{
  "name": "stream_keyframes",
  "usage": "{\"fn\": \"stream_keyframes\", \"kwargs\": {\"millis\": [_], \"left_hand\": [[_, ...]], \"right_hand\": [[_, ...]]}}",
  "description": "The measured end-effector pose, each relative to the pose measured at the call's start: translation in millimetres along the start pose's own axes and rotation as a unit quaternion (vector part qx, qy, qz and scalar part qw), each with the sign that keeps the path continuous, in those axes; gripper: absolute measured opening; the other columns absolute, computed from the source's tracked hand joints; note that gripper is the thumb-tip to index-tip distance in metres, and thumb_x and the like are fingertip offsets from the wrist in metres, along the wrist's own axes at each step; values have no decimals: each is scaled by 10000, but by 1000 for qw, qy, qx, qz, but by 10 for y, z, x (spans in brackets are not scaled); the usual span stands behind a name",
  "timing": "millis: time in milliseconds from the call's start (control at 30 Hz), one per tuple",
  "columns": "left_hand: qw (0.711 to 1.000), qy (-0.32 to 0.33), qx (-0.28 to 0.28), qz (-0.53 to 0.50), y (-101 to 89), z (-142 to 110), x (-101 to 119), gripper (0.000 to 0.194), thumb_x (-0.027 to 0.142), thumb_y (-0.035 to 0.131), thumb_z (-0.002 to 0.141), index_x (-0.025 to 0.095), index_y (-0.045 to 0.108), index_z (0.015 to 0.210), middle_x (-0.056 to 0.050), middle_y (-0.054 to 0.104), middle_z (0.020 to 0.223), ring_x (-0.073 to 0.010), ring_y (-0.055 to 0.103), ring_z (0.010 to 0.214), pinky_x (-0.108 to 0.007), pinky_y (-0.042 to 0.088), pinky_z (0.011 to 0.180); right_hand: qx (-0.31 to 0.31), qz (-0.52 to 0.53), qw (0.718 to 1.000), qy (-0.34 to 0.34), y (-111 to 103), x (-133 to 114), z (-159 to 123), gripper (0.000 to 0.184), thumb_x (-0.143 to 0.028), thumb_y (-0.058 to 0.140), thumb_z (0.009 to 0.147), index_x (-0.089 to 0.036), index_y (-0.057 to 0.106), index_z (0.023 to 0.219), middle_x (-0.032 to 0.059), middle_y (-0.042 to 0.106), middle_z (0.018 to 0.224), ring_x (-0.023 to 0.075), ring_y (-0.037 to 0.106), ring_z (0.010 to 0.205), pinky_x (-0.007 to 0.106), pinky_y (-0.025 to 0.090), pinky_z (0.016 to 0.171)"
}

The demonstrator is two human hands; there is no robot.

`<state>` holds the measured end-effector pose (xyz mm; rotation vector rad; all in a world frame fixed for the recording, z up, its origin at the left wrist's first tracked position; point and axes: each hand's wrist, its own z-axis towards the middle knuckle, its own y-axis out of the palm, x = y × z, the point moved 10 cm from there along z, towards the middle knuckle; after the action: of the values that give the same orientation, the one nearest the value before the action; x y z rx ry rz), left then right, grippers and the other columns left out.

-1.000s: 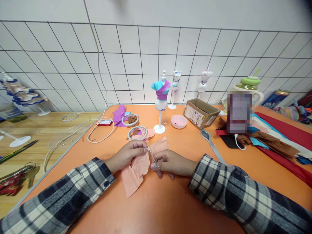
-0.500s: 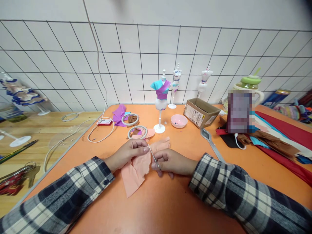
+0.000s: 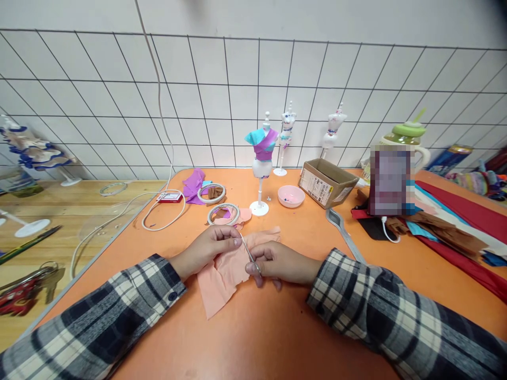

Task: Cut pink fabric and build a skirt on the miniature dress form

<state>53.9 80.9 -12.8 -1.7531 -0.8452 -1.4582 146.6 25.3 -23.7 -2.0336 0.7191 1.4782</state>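
A peach sheet of crinkled crepe paper point(image 3: 219, 287) lies in front of me, its right edge ragged. At its upper part my left hand point(image 3: 216, 243) is closed, pinching the paper between thumb and fingertips. My right hand point(image 3: 275, 264) is wrapped around slim silver scissors point(image 3: 247, 249), handles low in the fingers and tips up beside my left thumb. Whether the blades are apart I cannot tell. Beyond my hands stands a small white mannequin point(image 3: 262, 168) dressed in turquoise and purple paper.
Two tape rolls point(image 3: 209, 215) with paper scraps lie behind my left hand. A pink bowl point(image 3: 291, 196) and a cardboard box point(image 3: 328, 182) stand farther back. To the right are a phone point(image 3: 390, 179) and coloured paper strips point(image 3: 455, 237). A white cable point(image 3: 152, 227) loops on the left.
The far right corner of the crepe paper has shifted slightly to the right, and its ragged edge has moved a little. Both hands stay almost in place.
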Motion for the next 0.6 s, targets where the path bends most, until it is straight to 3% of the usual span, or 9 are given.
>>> {"fn": "stream_keyframes", "kwargs": {"millis": [200, 600], "left_hand": [[1000, 0, 5, 1, 12, -10, 26, 309, 430, 736, 727, 147, 613, 715, 51, 493, 577, -77, 398, 518, -188, 298, 482], [1000, 6, 6, 26, 22, -12, 67, 328, 449, 709, 733, 149, 584, 687, 35, 500, 606, -89, 414, 555, -193, 323, 512]], "right_hand": [[8, -8, 1000, 2, -8, 29, 3, 414, -560, 677, 773, -158, 592, 815, -22, 602, 626, 68, 488, 460, 159, 408, 366], [6, -6, 1000, 5, 2, 17, -6, 391, -541, 661, 794, -157, 586, 811, -27, 601, 622, 54, 454, 433, 153, 387, 359]]}}
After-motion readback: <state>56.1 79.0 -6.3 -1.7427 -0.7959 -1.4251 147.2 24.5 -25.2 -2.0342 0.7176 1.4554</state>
